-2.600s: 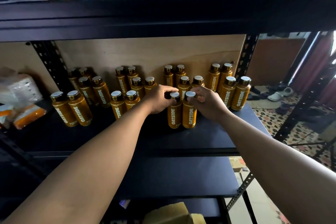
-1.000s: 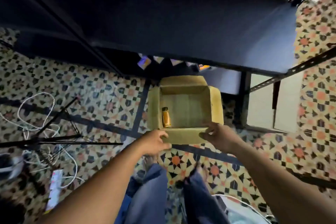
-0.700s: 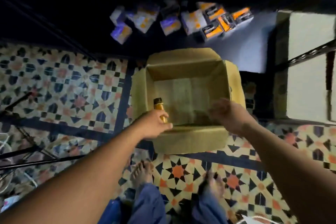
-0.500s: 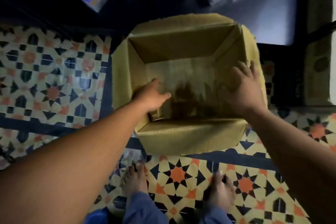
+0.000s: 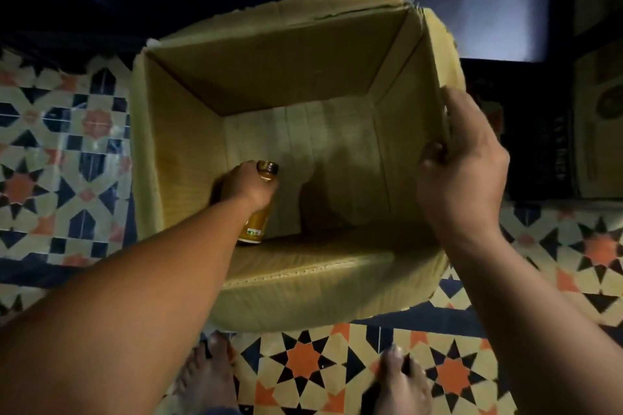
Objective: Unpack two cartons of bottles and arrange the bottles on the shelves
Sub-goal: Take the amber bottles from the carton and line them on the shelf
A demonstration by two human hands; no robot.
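Bottle point(image 5: 257, 222): gripped about its upper body by left hand point(image 5: 247, 190), fingers wrapped round it, low in the near-left corner of carton point(image 5: 188, 158). No other bottle visible inside; this one is judged the last, shelving outstanding. Left arm reaches downward; right hand point(image 5: 462, 165) pinches the carton's right wall.

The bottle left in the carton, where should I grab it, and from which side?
Grip the bottle on its upper body just under the cap, coming down through the open top. It stands cap-up deep in the carton, close to its left wall, so the walls block any sideways reach. The left hand holds it this way.
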